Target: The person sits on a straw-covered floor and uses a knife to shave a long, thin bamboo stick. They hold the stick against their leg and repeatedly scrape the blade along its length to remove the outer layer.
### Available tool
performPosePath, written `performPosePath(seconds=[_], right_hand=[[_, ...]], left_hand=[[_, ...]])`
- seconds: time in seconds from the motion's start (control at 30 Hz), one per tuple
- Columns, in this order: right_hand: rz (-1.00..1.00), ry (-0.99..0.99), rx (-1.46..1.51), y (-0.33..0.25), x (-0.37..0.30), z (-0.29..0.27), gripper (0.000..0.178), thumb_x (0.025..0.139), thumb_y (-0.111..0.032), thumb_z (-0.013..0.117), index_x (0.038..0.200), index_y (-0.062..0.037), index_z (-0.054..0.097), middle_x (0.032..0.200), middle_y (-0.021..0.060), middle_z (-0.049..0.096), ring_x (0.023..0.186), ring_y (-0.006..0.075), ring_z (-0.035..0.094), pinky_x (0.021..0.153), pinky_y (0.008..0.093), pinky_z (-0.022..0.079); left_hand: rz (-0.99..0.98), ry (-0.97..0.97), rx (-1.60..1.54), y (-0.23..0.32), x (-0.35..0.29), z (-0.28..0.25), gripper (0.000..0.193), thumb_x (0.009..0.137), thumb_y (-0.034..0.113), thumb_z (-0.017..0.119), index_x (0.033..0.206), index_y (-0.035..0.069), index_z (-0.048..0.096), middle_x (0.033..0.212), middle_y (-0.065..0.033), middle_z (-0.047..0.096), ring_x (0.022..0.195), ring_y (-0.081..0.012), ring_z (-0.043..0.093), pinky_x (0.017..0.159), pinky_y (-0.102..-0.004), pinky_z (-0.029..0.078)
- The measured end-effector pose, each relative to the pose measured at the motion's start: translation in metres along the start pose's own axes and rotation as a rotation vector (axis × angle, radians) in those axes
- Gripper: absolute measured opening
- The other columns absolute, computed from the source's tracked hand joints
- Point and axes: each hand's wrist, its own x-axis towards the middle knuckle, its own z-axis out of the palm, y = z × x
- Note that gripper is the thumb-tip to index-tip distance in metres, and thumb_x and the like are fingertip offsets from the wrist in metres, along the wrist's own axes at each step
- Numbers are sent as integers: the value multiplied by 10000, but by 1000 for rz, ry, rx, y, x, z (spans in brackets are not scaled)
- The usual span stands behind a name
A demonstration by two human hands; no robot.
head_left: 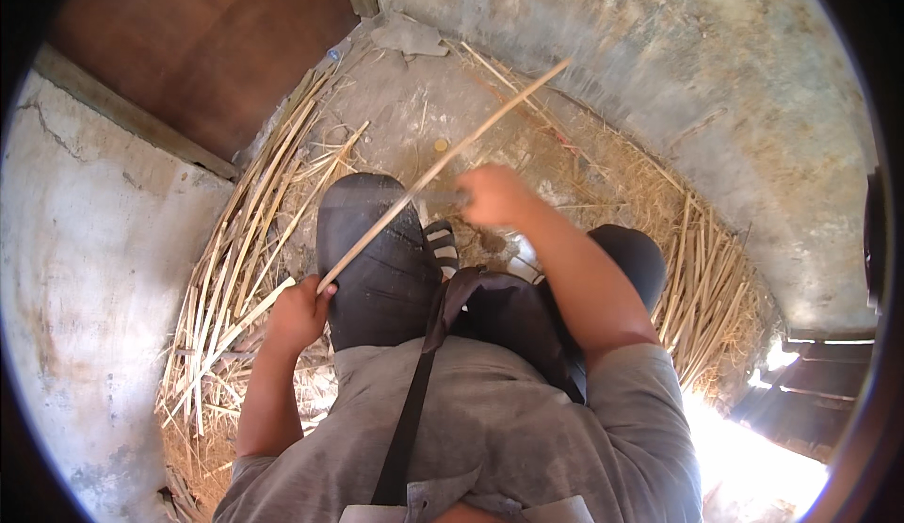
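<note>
A long thin bamboo strip runs diagonally from my left hand up to the far right, lying across my raised left knee. My left hand grips its near end beside the knee. My right hand is closed further along the strip, holding a blurred tool against it; I cannot tell what kind of tool. My striped sandal shows between my knees.
A heap of split bamboo strips lies along the left wall, another bundle on the right. Shavings litter the concrete floor. A wooden door stands at the upper left. Bright sunlight falls at the lower right.
</note>
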Motion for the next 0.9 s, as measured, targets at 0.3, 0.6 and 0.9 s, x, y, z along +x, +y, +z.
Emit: performPosePath(seconds=[0.3,0.6,0.9], right_hand=[[66,108,42,0,-6,4,402,781,-224,679,1131,-33,728,1100,243,719,1027,442,689,920,491,557],[243,275,103,86,13,-9,385,805,-202,645,1139,-24,718,1078,235,729,1029,435,693,919,512,553],[73,71,38,3,-3,1,407,776,-193,668,1146,-33,724,1099,239,724,1050,427,688,934,497,554]], left_hand=[[-50,-46,-53,3,4,-1,374,1025,356,614,917,-2,611,787,-278,666,797,-503,646,696,-557,492],[-82,-24,97,10,4,-10,351,1027,361,599,946,20,615,805,-272,678,817,-494,662,716,-568,505],[18,-54,52,8,7,-20,351,1021,329,614,912,-4,611,750,-272,646,793,-500,644,700,-562,486]])
